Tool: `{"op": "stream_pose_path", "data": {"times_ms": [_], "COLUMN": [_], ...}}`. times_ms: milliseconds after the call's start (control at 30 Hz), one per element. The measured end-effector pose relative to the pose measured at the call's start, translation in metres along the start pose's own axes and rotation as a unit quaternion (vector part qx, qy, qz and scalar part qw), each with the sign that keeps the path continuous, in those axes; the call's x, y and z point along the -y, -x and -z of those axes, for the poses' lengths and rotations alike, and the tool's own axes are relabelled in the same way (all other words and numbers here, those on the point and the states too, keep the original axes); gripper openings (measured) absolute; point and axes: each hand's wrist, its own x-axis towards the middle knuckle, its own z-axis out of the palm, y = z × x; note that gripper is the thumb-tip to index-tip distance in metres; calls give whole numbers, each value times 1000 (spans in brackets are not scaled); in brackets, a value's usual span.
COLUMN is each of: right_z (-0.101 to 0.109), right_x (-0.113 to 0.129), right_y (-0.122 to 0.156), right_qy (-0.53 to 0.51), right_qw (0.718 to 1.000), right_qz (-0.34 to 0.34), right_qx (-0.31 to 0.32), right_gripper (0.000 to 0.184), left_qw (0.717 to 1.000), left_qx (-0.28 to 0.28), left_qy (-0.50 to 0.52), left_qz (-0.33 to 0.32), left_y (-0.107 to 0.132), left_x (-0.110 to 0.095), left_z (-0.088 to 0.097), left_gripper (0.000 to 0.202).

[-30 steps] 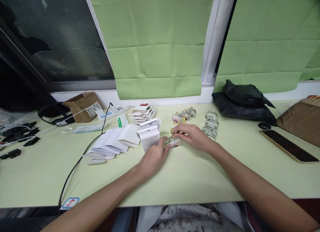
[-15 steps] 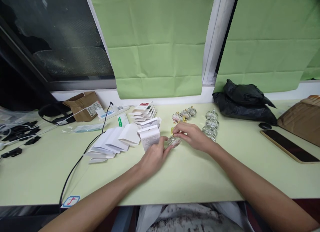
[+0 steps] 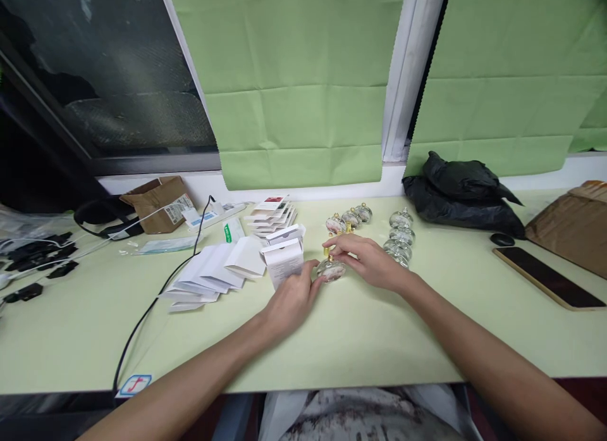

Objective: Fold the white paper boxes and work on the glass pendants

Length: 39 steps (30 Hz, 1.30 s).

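Low on the table, a round clear glass bottle with a pinkish pattern and a gold neck stands upright. My left hand grips its left side between thumb and fingers. Above and just behind the neck, the fingertips of my right hand are pinched around a small gold cap, partly hidden by the fingers. An open white box with printed text is beside my left hand. Behind my right hand are similar patterned bottles and another gold piece.
Clear glass bottles form a row right of my right hand. Flattened white boxes and a stack of cards lie left. A black cable crosses the table. A phone and black bag are at right.
The glass bottle has gone from tilted to upright. My right fingertips have moved slightly left, off the bottle's neck and onto the gold cap behind it. My left hand stays on the bottle.
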Motion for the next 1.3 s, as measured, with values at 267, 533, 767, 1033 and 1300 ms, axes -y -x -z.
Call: {"op": "stream_pose_path", "data": {"times_ms": [267,533,767,1033,1300], "right_z": [-3,2,-1,-11,-22], "right_x": [0,-5,-1,1,-1], "right_y": [2,6,7,12,21], "right_qy": [-9,27,13,5,60], "right_qw": [999,1000,1000,999,996], "right_qz": [-49,13,8,-17,26], "right_qx": [-15,-3,-12,-41,-53], "right_gripper": [5,14,14,10,22], "left_qw": [1000,1000,1000,1000,1000], "left_qx": [-4,-1,-3,3,5], "left_qy": [-18,-7,-7,5,10], "left_qz": [-3,1,1,6,-2], "left_y": [0,-2,-3,-1,-1], "left_x": [1,1,0,0,2], "left_z": [-3,-2,-2,0,0], "left_gripper": [50,50,49,49,48]}}
